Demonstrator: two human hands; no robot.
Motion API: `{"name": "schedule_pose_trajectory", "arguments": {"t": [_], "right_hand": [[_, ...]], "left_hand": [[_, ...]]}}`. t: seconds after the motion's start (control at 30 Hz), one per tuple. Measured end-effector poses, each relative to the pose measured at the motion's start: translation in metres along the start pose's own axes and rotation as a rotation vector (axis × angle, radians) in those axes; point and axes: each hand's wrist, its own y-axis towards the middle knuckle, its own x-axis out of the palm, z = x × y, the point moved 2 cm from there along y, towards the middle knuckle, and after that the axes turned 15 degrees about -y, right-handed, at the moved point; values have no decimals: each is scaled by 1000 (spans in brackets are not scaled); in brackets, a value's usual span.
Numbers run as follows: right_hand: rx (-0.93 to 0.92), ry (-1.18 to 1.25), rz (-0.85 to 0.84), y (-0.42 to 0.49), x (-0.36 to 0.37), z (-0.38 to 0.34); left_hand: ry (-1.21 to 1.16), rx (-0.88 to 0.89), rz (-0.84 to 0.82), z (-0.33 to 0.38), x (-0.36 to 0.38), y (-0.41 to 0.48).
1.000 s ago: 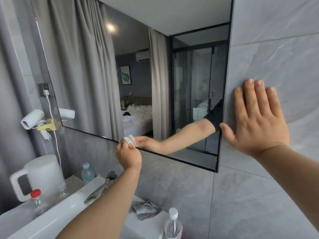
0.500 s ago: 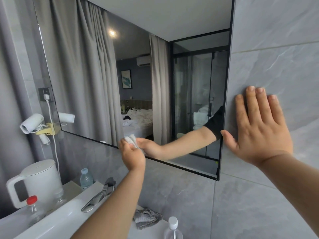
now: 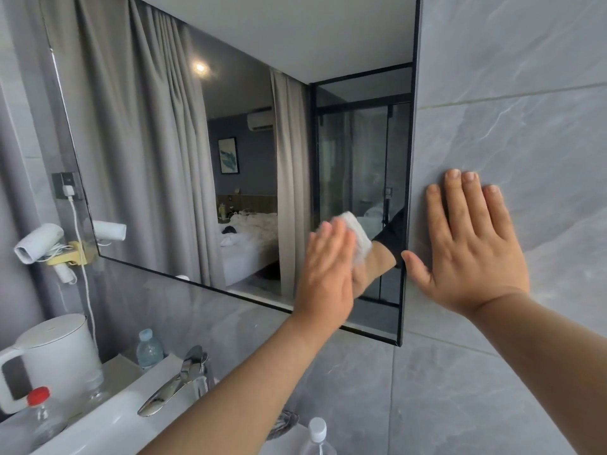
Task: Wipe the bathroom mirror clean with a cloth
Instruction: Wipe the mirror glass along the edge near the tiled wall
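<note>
We press the white cloth [image 3: 356,238] flat to the mirror [image 3: 197,159] with our left hand [image 3: 326,274], near its lower right corner.

Our left fingers lie straight and together, a little blurred, pinning the cloth against the glass rather than curling round it; the cloth shows past the fingertips, just left of the mirror's dark right edge. Our right hand [image 3: 469,251] rests flat on the grey tiled wall [image 3: 525,93] just beside that edge, all 5 digits spread and holding nothing. Below the mirror we see the white basin [image 3: 98,425] with its chrome tap [image 3: 177,382], a white kettle [image 3: 56,353], 1 red-capped bottle [image 3: 41,412], a water bottle [image 3: 149,348] at the wall, and a white-capped bottle [image 3: 317,436] at the bottom edge. A hair dryer [image 3: 37,243] hangs in a yellow holder [image 3: 70,256] left of the mirror.
</note>
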Motion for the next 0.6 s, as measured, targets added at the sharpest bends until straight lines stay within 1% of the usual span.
{"name": "schedule_pose_trajectory", "arguments": {"t": [0.07, 0.13, 0.17, 0.23, 0.33, 0.37, 0.4, 0.47, 0.5, 0.57, 0.6], "right_hand": [[3, 5, 13, 0, 1, 0], [4, 1, 24, 0, 1, 0], [4, -2, 27, 1, 1, 0], [4, -2, 28, 1, 1, 0], [6, 1, 23, 1, 1, 0], [7, 3, 21, 0, 0, 0], [7, 3, 20, 1, 1, 0], [9, 2, 16, 1, 0, 0], [8, 1, 17, 1, 0, 0], [8, 4, 12, 0, 0, -1], [8, 7, 9, 1, -1, -1]], "left_hand": [[42, 262, -157, 4, 4, -10], [104, 444, -256, -3, -1, -5], [114, 491, -281, -8, -6, 4], [114, 514, -274, -16, -16, 31], [160, 435, -170, -25, -34, 83], [174, 362, -107, -29, -42, 101], [165, 250, -24, -34, -50, 117], [93, -41, 160, -44, -64, 144], [47, -150, 234, -48, -67, 152], [10, -254, 307, -44, -63, 153], [14, -252, 310, -37, -58, 149]]}}
